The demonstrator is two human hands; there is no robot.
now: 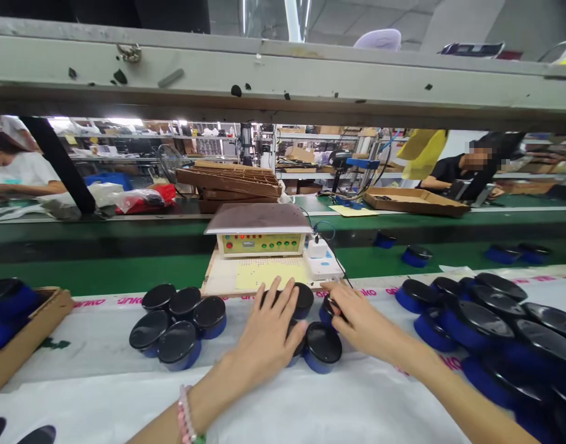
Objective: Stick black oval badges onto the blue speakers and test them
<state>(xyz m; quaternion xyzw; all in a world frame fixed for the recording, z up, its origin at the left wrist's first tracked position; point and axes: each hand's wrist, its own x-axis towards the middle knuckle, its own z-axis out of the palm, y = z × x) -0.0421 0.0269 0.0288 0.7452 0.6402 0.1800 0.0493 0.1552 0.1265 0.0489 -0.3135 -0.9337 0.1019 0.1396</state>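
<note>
Several round pieces with glossy black tops and blue sides stand in a small group before me. My left hand (274,327) lies over this group, fingers spread, palm down, partly hiding the pieces beneath. A black-topped round piece (304,301) shows just past its fingertips. At the group's right side, my right hand (357,316) has its fingers curled round the edge of another round piece (327,311), which is partly covered. The nearest round piece (323,346) stands between the hands, toward me. A second cluster of such pieces (177,344) stands to the left.
Behind the hands is a control box (263,243) with lights and buttons, beside a white power socket (320,262). Many more round pieces (479,320) crowd the right. A cardboard box (37,336) holds others at left. A green conveyor belt (126,265) runs behind; two people sit beyond.
</note>
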